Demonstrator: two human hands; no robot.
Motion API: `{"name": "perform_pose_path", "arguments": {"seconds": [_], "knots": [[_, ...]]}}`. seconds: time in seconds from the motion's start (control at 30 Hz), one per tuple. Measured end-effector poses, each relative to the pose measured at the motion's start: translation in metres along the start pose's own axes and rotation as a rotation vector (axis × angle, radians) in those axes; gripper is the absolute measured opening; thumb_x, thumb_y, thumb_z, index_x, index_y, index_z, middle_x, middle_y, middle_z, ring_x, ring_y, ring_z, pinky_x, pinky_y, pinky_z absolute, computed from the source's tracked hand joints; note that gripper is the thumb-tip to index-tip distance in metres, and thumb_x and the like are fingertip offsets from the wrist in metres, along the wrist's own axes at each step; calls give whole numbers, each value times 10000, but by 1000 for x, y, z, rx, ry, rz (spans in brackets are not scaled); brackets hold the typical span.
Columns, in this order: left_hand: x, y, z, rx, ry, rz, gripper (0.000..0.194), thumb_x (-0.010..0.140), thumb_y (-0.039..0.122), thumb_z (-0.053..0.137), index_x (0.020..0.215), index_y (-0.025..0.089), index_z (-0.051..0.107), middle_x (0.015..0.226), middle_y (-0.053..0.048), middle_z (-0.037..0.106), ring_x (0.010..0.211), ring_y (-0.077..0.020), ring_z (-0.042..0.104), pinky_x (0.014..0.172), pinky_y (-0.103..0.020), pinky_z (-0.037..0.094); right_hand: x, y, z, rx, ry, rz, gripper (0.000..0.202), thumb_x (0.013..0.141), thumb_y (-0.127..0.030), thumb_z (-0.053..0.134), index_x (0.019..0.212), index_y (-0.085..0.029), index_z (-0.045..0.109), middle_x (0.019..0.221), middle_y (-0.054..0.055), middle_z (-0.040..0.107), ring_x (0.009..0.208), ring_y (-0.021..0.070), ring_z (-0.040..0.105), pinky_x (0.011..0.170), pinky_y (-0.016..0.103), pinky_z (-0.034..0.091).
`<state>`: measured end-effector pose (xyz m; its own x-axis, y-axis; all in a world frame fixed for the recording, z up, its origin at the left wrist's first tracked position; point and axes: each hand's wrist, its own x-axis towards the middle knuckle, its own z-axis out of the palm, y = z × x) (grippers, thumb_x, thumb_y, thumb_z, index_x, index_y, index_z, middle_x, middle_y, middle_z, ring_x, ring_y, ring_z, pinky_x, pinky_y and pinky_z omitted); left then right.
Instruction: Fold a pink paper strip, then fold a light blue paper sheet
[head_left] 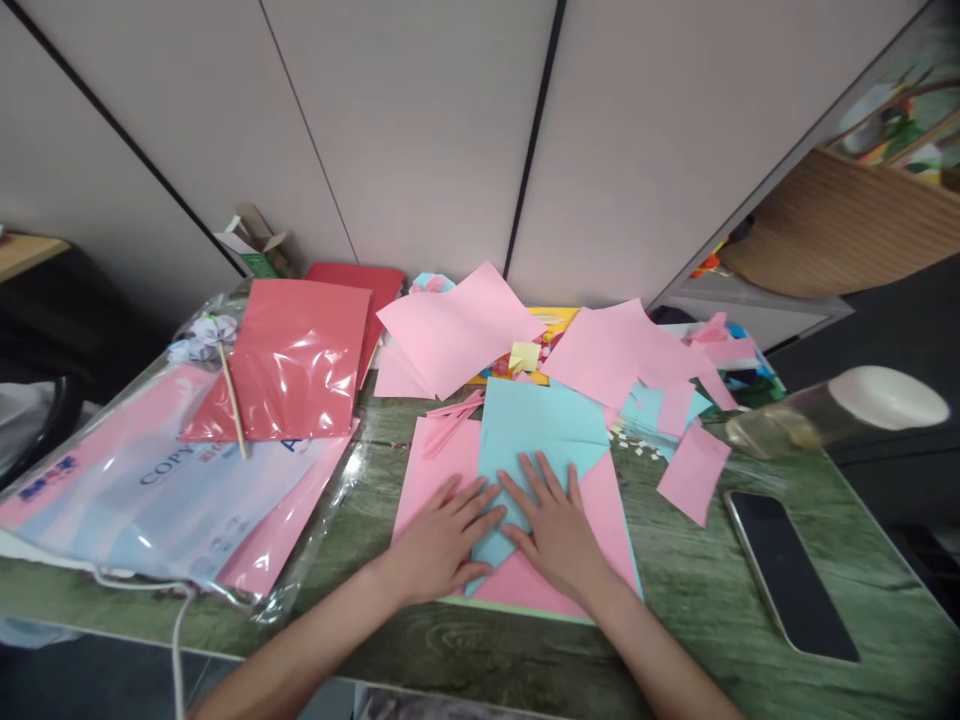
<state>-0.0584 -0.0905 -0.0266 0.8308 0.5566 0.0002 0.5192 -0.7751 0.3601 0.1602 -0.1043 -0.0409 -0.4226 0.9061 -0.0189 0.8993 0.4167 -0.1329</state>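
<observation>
A light blue sheet of paper (544,420) lies at an angle over a pink sheet (525,585) in front of me. My left hand (446,535) rests flat on the left part of the papers, fingers spread, its fingertips on the blue sheet. Beside it my right hand (553,525) presses flat on the blue sheet, fingers apart. Neither hand grips anything. Thin pink paper strips (452,425) lie by the blue sheet's left edge. Parts of both sheets are hidden under my palms.
Left are a clear plastic bag of copy paper (187,490), a red packet (296,350) and a wooden stick (231,400). Pink sheets (465,325) and scraps (694,472) lie behind and to the right. A phone (791,575) and a white-capped bottle (832,410) are at right.
</observation>
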Motion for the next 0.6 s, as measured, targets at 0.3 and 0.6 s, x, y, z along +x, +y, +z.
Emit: {"name": "perform_pose_path", "arguments": {"seconds": [0.3,0.6], "knots": [[1,-5,0,-59,-38,-6,692,841,574,406,1411,221,234,1480,-101,257,1383,-270,128,1107,-519,94,7,2,-3,39,-30,-23,619,870,-555,355,1423,-322,203,1508,64,159,1377,330,59,1042,635,38],[2,-6,6,-44,-101,-38,758,807,623,416,1416,218,216,1484,-106,244,1385,-292,83,1096,-548,51,9,4,-5,62,-49,-47,636,862,-569,363,1423,-313,206,1507,81,152,1374,340,67,1035,647,49]]}}
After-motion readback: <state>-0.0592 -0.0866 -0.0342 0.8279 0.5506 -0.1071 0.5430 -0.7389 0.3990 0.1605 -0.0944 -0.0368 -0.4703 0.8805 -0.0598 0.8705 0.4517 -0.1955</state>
